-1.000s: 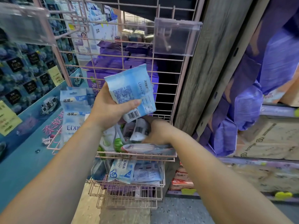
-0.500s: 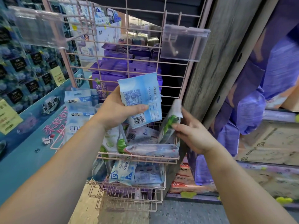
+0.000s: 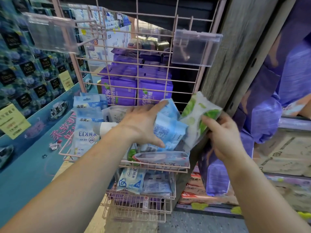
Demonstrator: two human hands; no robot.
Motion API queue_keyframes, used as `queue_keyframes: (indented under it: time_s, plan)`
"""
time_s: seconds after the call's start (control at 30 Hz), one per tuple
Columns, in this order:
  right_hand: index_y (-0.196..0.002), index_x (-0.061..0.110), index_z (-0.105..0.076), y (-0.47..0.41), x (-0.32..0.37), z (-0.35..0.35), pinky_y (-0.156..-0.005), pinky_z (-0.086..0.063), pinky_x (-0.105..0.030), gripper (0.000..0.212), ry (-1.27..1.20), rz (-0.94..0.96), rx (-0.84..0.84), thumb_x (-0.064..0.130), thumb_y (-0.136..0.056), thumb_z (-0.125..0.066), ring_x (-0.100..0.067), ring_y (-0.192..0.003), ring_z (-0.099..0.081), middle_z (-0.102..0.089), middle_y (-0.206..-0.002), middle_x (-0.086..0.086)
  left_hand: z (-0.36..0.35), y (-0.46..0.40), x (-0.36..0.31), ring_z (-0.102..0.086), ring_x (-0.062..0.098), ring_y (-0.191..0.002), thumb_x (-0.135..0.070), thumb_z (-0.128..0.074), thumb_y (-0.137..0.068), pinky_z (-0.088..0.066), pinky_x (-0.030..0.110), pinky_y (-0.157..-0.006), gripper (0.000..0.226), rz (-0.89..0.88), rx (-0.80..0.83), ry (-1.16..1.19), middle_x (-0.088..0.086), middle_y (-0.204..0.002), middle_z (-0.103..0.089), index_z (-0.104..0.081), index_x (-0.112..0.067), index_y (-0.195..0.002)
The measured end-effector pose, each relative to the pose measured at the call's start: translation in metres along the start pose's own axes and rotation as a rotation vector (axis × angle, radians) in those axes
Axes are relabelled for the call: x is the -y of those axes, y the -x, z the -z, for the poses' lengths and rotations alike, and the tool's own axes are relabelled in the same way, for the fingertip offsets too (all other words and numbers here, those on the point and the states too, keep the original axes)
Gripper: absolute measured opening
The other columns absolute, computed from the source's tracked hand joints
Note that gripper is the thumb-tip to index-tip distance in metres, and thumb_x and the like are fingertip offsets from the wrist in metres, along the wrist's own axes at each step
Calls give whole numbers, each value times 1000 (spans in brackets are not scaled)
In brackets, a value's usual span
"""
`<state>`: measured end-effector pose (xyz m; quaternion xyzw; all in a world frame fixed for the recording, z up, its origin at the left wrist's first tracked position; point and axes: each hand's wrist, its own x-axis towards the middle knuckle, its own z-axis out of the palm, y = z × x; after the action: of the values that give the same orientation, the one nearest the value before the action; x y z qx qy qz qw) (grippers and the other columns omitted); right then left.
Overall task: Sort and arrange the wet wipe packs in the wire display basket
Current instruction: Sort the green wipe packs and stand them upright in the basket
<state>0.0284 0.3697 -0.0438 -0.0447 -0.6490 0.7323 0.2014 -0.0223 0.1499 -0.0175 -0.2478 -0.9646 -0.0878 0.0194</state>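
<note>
A pink wire display basket (image 3: 152, 165) hangs on a pink wire grid and holds several wet wipe packs. My left hand (image 3: 143, 122) lies on a blue wet wipe pack (image 3: 168, 128), thumb under it and fingers over its top, pressing it down into the basket's right part. My right hand (image 3: 222, 133) grips a white and green wet wipe pack (image 3: 196, 115) by its right end, held tilted just above the basket's right corner. Blue and white EDI packs (image 3: 85, 130) stand upright at the basket's left. A flat pack (image 3: 161, 158) lies along the front rim.
A lower pink basket (image 3: 139, 209) holds more blue packs (image 3: 130, 180). Clear plastic label holders (image 3: 195, 47) stick out from the wire grid (image 3: 151, 68). A grey wooden post (image 3: 235, 52) stands right of the basket, with purple packs (image 3: 262, 115) beyond. A teal display (image 3: 25, 148) runs along the left.
My left hand has lowered the blue pack from above into the basket. My right hand has lifted the white and green pack out and up to the right.
</note>
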Motion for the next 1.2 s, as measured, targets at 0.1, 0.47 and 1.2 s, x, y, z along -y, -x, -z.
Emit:
queue_keyframes:
  time_s: [0.1,0.47,1.2]
  plan:
    - [-95,18,-63,10,26,-5,-66,-57,-22,16,-34,164,-39,3,-90,-60,-5,-76,-71,-76,-78,11,2,0,-6,-33,27,-138,-73,-71,-54,-11,55,-117,121,5,-34,-181,0,-148,-40,-5,-38,-149]
    - [-88,30,-72,39,51,-45,-85,-55,-33,17,-222,386,95,32,-71,-74,-12,-93,-67,-75,-92,8,4,72,58,-45,20,-122,-65,-70,-68,-38,38,-102,80,222,-475,467,-1,-132,-50,-47,-29,-135]
    - [-101,23,-75,27,8,-97,-80,-58,-47,25,277,162,203,16,-78,-77,-23,-85,-72,-77,-93,-3,18,54,70,-69,-3,-78,-21,-74,-58,-52,12,-65,38,-41,-181,1133,-19,-85,-75,-67,-24,-95]
